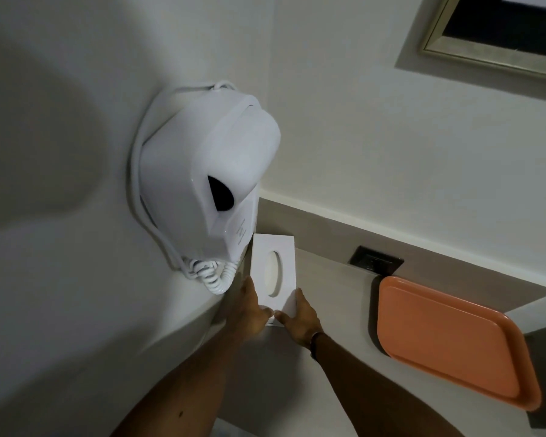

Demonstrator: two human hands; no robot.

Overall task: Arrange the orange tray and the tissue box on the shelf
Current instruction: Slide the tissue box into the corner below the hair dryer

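A white tissue box (273,261) with an oval slot on top lies on the pale shelf (338,298), its far end near the back wall, close under the wall-mounted hair dryer. My left hand (248,307) grips its near left corner and my right hand (300,316) grips its near right corner, thumbs meeting at the near edge. The orange tray (448,345) lies flat and empty on the shelf to the right, a wide gap away from the box, its near right corner past the shelf's edge.
A white wall-mounted hair dryer (212,171) with a coiled cord (215,275) hangs on the left wall just above the box. A dark wall socket (375,261) sits in the back ledge. A framed mirror (498,36) hangs at the top right.
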